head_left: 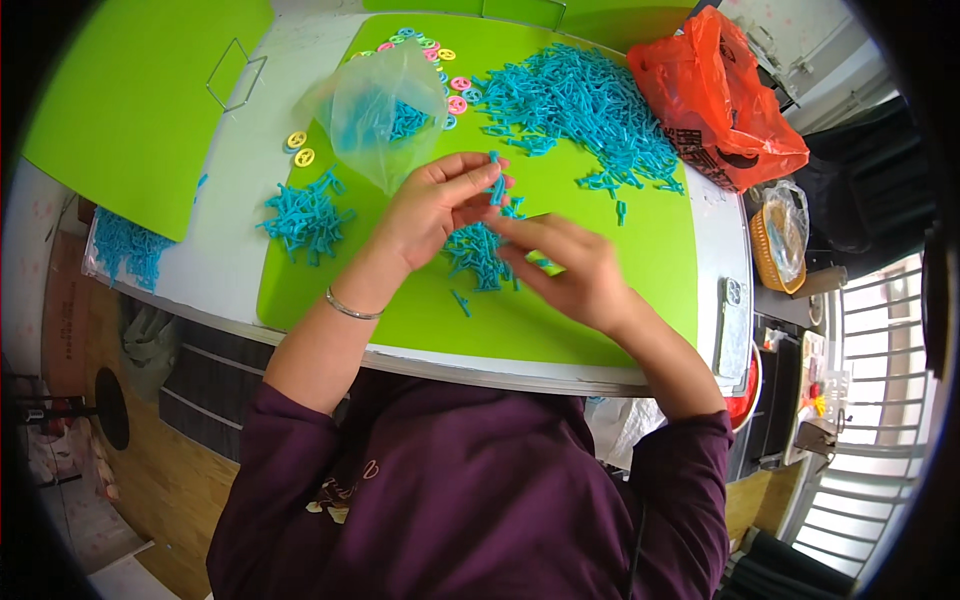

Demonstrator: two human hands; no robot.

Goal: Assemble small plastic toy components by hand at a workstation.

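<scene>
My left hand [445,195] is closed, pinching a small blue-green plastic piece [496,185] upright between thumb and fingers. Just right of it is my right hand [565,255], smeared by motion, its fingertips close to the left fingers; whether it grips anything cannot be made out. Beneath both hands lies a small pile of blue-green plastic pieces [477,255], partly hidden by them. One loose piece [461,303] sits at the near side of that pile. Another small heap [305,218] is to the left, and a much larger heap [585,105] spreads across the far right.
A translucent plastic bag [385,90] with blue-green pieces stands at the far left of the green board [600,300]. Colourful little wheels [460,83] lie beside it. A red plastic bag [715,100] occupies the far right corner; a phone [735,325] rests at the right edge.
</scene>
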